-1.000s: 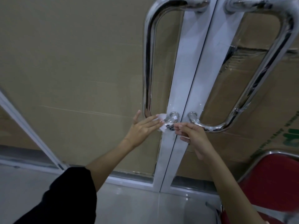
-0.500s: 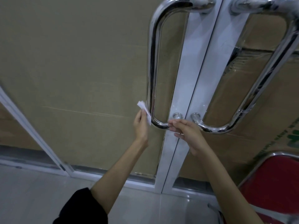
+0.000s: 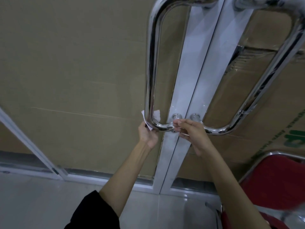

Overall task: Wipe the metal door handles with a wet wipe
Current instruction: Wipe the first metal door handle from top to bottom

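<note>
Two polished metal D-shaped handles hang on a pair of glass doors: the left handle [image 3: 151, 66] and the right handle [image 3: 270, 76]. My left hand [image 3: 147, 133] holds a white wet wipe [image 3: 156, 115] wrapped round the lower bend of the left handle, the wipe showing on both sides of the bar. My right hand [image 3: 192, 134] pinches the left handle's bottom end near its round mount [image 3: 177, 116]. The fingertips of my left hand are hidden behind the bar.
White aluminium door stiles [image 3: 186, 90] meet between the handles. Brown cardboard boxes [image 3: 257, 146] stand behind the glass. A red padded chair with a chrome frame [image 3: 280, 182] sits at the lower right. Pale floor tiles [image 3: 33, 204] lie below the door frame.
My left hand has taken the wipe from the handle's bottom mount out to the lower bend and wrapped it round the bar. My right hand has stayed at the handle's bottom end.
</note>
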Available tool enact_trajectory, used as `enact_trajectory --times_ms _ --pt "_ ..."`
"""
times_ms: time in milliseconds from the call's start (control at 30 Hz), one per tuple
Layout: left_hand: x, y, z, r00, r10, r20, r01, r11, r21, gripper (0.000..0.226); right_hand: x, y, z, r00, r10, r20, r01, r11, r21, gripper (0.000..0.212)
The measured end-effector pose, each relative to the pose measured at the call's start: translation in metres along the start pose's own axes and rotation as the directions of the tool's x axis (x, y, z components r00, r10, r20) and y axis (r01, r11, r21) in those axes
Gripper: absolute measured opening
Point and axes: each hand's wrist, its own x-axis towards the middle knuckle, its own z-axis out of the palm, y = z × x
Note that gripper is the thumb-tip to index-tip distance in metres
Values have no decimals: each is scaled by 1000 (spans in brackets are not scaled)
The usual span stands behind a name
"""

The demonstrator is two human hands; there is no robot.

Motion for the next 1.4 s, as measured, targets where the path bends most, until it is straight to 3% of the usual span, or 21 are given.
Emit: enact_trajectory --times_ms 67,133,333,533,633,700,733,767,800,833,933,1000,1067,1133,1200,1300,1400 --pt "-3 -15 -13 980 -195 32 197 976 -96 36 3 2 5 1000 3 19 -3 1000 -12 18" --pt "-4 -23 -23 966 -259 -1 259 964 -55 31 6 4 7 999 6 36 -5 1000 -13 17" --pt "3 -16 -4 990 -118 -72 95 959 -267 31 5 10 -15 1000 -8 0 8 1000 28 18" --pt "-9 -62 4 977 -213 -22 196 931 -308 27 1 18 -35 998 10 -63 -8 999 36 18" --pt "-1 -53 1 971 -127 -204 61 952 -300 25 -1 20 -43 997 6 -76 -4 1000 29 17" --pt "-3 -46 4 935 128 -330 -174 978 -112 19 -1 22 -49 995 9 -96 -5 999 44 17" --pt "-7 -45 7 859 348 -376 -356 933 51 17 -2 24 -50 995 13 -102 -8 999 48 18" --pt "-12 -45 10 737 568 -365 -520 822 229 18 -2 25 -51 994 15 -105 -10 999 48 19" --pt "-18 -46 13 628 720 -296 -623 693 363 20 -1 26 -51 994 16 -107 -11 999 45 19" --pt "-21 -48 14 566 797 -210 -676 595 436 20 -1 27 -50 994 18 -103 -14 999 43 19" --pt "-16 -52 -3 453 888 81 -722 312 617 34 2 27 -44 997 22 -71 -20 999 29 18" --pt "-9 -51 -23 300 889 346 -729 -20 684 41 4 25 -40 998 22 -59 -20 999 25 17" --pt "-4 -45 -39 186 778 600 -714 -313 626 55 6 23 -37 999 13 -49 -12 1000 25 17" --pt "1 -41 -51 174 578 797 -679 -516 523 67 8 21 -35 999 6 -36 -5 1000 22 17" --pt "5 -42 -56 196 433 880 -594 -662 458 65 9 20 -33 1000 6 -29 -6 1000 18 17" --pt "5 -46 -41 244 365 899 -490 -753 439 55 9 21 -33 999 5 -34 -4 1000 23 17" --pt "6 -51 -18 282 214 935 -477 -815 331 52 8 20 -31 999 10 -37 -8 999 39 19"
